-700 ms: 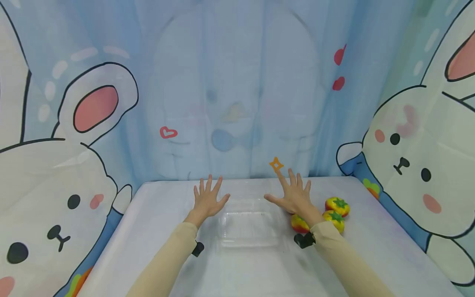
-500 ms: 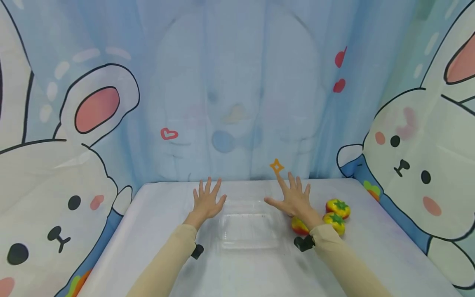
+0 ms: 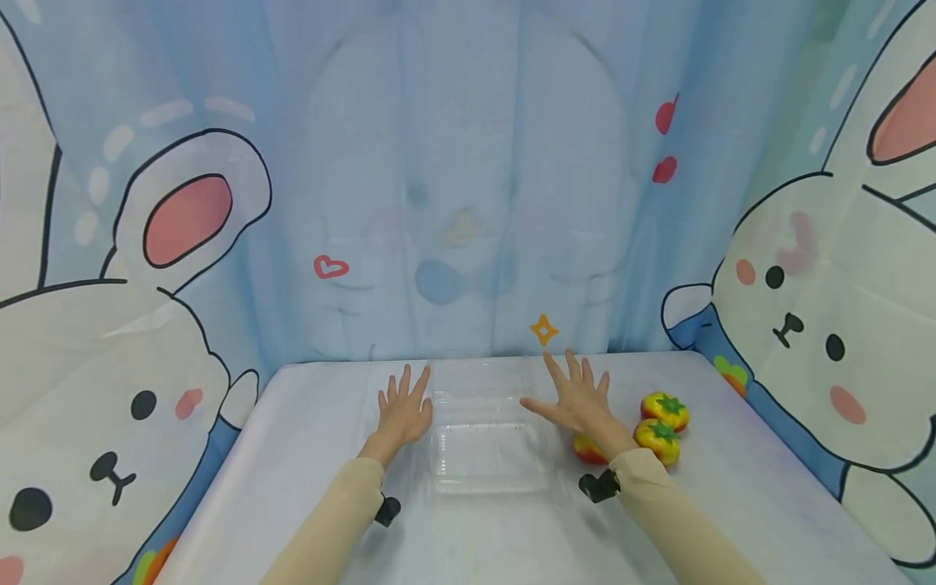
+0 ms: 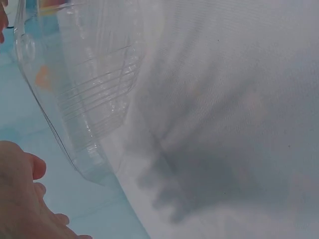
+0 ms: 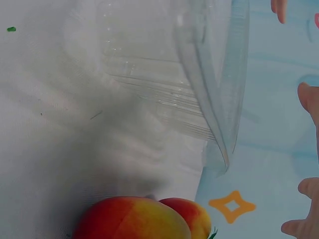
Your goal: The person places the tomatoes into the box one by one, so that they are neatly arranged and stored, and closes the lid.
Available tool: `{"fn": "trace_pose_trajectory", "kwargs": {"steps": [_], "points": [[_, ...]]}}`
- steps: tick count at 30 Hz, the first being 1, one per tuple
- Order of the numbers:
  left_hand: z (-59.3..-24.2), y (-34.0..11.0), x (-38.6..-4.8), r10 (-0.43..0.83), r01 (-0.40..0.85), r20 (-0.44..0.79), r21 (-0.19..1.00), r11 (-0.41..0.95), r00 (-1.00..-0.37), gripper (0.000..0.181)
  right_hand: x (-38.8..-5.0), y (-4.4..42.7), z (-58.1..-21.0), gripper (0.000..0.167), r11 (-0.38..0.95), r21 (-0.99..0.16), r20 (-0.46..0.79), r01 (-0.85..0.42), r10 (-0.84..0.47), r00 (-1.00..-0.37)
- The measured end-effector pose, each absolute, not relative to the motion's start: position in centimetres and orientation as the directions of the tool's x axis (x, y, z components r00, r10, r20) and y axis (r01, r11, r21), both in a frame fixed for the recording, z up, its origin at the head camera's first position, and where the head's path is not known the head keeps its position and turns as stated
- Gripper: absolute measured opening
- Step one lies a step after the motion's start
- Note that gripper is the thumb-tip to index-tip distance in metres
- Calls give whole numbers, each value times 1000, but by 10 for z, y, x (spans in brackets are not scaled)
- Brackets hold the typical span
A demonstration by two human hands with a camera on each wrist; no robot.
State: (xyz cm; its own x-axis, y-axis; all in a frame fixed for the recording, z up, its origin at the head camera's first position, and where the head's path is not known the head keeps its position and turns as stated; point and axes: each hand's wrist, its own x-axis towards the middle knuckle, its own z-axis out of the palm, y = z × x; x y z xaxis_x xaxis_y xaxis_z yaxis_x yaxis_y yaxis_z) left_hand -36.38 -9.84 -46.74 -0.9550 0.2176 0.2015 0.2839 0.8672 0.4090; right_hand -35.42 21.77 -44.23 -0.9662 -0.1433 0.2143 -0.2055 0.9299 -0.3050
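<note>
A clear plastic container [image 3: 493,457] with a raised lid [image 3: 483,376] lies mid-table, also seen in the left wrist view [image 4: 94,94] and the right wrist view [image 5: 149,74]. The left hand [image 3: 401,413] hovers at its left side, fingers extended, holding nothing. On the container's right, the right hand [image 3: 581,400] is spread wide above the table, thumb toward the container, also holding nothing. Beneath and beside the right wrist sit red-yellow fruits with green tops: one [image 3: 589,449] partly hidden by the wrist, two others [image 3: 665,411] [image 3: 657,441] to its right.
A white cloth [image 3: 292,471] covers the table. Behind it hangs a light blue curtain [image 3: 468,122] printed with rabbits, which spreads along both sides. Black devices are strapped at both wrists. A tiny green scrap [image 5: 11,29] lies on the cloth in the right wrist view.
The left hand has shifted slightly left and down, and its thumb is closer to its fingers. The right hand has hardly moved. The head view has tilted slightly.
</note>
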Motion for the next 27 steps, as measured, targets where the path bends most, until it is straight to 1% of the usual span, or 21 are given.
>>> {"fn": "trace_pose_trajectory", "kwargs": {"steps": [5,10,13,16,19,27], "points": [[-477,-101,-363,208,281,210,428,859,-955,58,-352,218,-448,103,929,-309,204,-203,-144,-968],[-483,-101,-360,196,303,260,480,823,-945,58,-351,219,-453,103,926,-329,184,-188,-132,-974],[-486,-100,-359,193,299,249,514,804,-949,59,-350,221,-455,102,924,-339,163,-176,-127,-978],[-490,-99,-357,195,297,244,519,801,-950,60,-349,223,-457,103,923,-345,143,-170,-127,-982],[-491,-99,-357,197,313,265,523,793,-944,60,-349,226,-459,103,925,-341,140,-167,-126,-982],[-494,-98,-357,193,304,251,556,774,-949,59,-349,235,-458,101,931,-331,146,-154,-110,-983]]}}
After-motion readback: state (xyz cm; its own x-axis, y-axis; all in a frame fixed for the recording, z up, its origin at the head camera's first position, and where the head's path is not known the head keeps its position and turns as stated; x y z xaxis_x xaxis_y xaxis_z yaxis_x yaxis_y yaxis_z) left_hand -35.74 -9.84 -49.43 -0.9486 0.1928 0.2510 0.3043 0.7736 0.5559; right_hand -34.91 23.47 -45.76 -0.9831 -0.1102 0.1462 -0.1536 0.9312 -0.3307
